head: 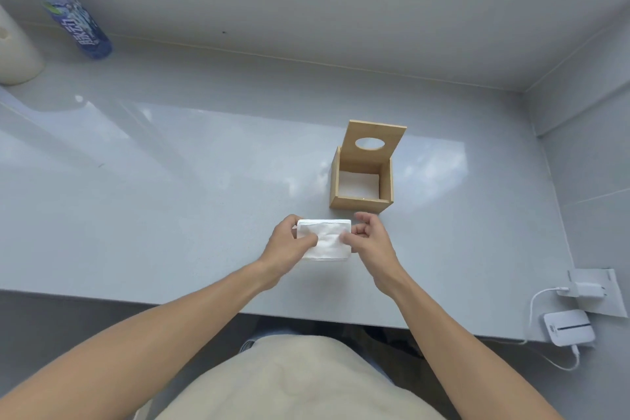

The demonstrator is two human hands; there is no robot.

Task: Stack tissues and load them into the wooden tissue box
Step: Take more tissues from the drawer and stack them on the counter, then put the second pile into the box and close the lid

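From the head camera we see a grey countertop (170,181) with a folded stack of white tissues (325,239) lying near its front edge. Our left hand (289,245) pinches the stack's left side, thumb on top. Our right hand (370,237) grips the right side, fingers curled at the edge. Just behind the stack stands the wooden tissue box (361,187), its lid (373,140) with the oval hole raised upright at the back; white shows at the bottom inside. Far left, a blue-labelled bottle (68,10) stands by the wall. At the right, a white charger (569,327) lies with its cable.
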